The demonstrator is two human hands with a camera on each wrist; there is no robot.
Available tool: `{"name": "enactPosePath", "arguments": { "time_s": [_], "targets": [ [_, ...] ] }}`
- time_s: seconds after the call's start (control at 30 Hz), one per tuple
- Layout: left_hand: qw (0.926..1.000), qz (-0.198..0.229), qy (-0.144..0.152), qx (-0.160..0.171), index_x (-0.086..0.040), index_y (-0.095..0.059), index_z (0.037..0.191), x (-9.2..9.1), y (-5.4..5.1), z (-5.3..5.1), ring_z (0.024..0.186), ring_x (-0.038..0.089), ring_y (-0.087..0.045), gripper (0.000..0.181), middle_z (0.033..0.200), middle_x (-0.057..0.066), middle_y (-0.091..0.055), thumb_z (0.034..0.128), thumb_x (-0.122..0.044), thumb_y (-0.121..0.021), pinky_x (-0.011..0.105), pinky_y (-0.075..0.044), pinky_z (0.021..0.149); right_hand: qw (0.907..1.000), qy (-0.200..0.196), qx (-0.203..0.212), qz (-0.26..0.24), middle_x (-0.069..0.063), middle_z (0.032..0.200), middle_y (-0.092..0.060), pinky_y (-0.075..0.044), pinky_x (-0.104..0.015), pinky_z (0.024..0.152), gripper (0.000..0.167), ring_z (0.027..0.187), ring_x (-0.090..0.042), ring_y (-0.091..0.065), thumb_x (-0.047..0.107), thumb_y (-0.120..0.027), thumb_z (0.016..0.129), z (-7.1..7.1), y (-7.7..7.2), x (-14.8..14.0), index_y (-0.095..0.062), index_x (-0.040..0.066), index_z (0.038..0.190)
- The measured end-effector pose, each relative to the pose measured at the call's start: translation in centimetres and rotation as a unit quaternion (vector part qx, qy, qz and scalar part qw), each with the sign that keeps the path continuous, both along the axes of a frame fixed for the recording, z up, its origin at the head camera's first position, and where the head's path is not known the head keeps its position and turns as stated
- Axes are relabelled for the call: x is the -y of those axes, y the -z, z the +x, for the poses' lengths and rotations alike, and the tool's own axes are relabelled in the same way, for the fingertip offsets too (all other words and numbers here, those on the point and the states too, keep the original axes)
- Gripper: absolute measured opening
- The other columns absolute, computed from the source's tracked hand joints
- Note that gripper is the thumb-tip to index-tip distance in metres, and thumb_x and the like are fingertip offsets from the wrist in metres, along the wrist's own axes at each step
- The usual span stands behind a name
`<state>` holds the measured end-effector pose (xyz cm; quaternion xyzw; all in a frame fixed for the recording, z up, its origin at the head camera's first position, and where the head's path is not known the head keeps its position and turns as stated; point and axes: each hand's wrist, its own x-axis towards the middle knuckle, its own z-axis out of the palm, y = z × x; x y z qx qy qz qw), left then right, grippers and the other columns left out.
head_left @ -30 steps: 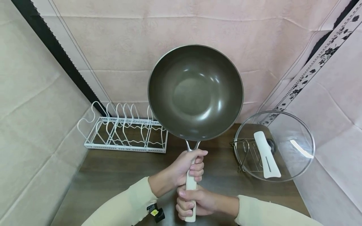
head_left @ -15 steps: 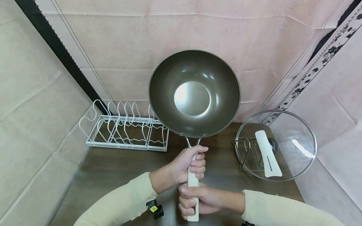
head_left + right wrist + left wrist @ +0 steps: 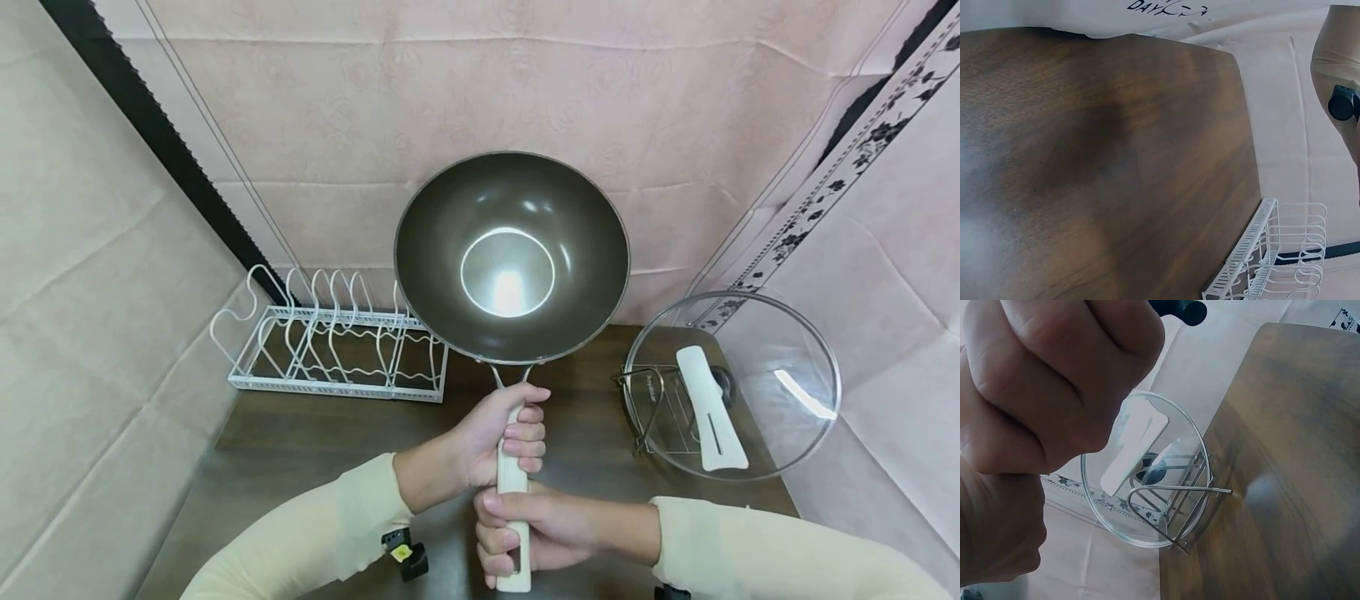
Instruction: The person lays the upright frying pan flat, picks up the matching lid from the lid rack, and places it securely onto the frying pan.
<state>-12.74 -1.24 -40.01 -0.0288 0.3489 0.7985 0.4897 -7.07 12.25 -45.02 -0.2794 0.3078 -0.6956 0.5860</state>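
Note:
A dark deep frying pan (image 3: 512, 258) is held up in the middle of the head view, its inside facing the camera. My left hand (image 3: 501, 437) grips its cream handle (image 3: 512, 479) near the pan end, thumb lying along the top. Lower on the same handle, my right hand (image 3: 536, 529) curls its fingers round the end part. In the left wrist view, curled fingers (image 3: 1066, 375) fill the upper left and hide the handle. The right wrist view shows the other sleeve (image 3: 1338, 69) but not the pan.
Left of the pan, a white wire dish rack (image 3: 337, 350) stands on the brown wooden table (image 3: 322, 450). At the right, a glass lid (image 3: 795, 350) stands upright in a metal wire stand (image 3: 652, 408), with a white spatula (image 3: 711, 408) by it. Cloth walls enclose the table.
The pan has come down slightly and its bowl has tilted away, so it looks flatter. Both hands keep their grip on the handle. Rack, lid and spatula stay where they were.

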Motion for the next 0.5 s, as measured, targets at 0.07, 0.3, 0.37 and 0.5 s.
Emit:
{"name": "enactPosePath", "arguments": {
  "time_s": [0.07, 0.3, 0.37, 0.5],
  "targets": [
    [1.0000, 0.005, -0.002, 0.007, -0.024, -0.035, 0.059, -0.02, -0.05, -0.01, 0.033, -0.001, -0.035, 0.045, 0.041, -0.014, -0.033, 0.0986, -0.033, -0.052, 0.017, -0.032, 0.043, 1.0000, -0.004, 0.004, 0.007, 0.016, 0.075, -0.043, -0.048, -0.026, 0.096, 0.031, 0.080, -0.003, -0.053, 0.043, -0.033, 0.112, -0.04, -0.28, -0.16, -0.043, 0.025, 0.089],
    [0.9995, 0.015, -0.009, 0.026, -0.023, -0.033, 0.059, -0.29, 0.05, 0.15, 0.034, 0.000, -0.035, 0.045, 0.041, -0.014, -0.034, 0.1005, -0.032, -0.048, 0.016, -0.031, 0.044, 0.9997, -0.017, 0.010, 0.016, 0.017, 0.077, -0.044, -0.048, -0.026, 0.095, 0.030, 0.081, -0.003, -0.053, 0.045, -0.030, 0.112, -0.08, -0.58, -0.81, -0.042, 0.027, 0.091],
    [0.9995, 0.015, -0.008, 0.028, -0.023, -0.033, 0.059, -0.40, 0.05, 0.24, 0.034, 0.000, -0.035, 0.045, 0.041, -0.014, -0.034, 0.1000, -0.033, -0.049, 0.016, -0.031, 0.044, 0.9997, -0.017, 0.012, 0.011, 0.017, 0.078, -0.044, -0.048, -0.025, 0.096, 0.030, 0.082, -0.002, -0.053, 0.046, -0.031, 0.112, 0.03, -0.61, -0.86, -0.042, 0.027, 0.092],
    [0.9994, 0.013, 0.000, 0.034, -0.024, -0.032, 0.058, -0.49, 0.00, 0.52, 0.034, -0.001, -0.035, 0.045, 0.041, -0.014, -0.033, 0.0977, -0.034, -0.051, 0.016, -0.031, 0.044, 0.9998, -0.012, 0.016, 0.000, 0.016, 0.079, -0.044, -0.045, -0.024, 0.094, 0.028, 0.083, -0.003, -0.051, 0.047, -0.032, 0.111, 0.51, -0.64, -0.73, -0.043, 0.028, 0.093]
  ]
}}
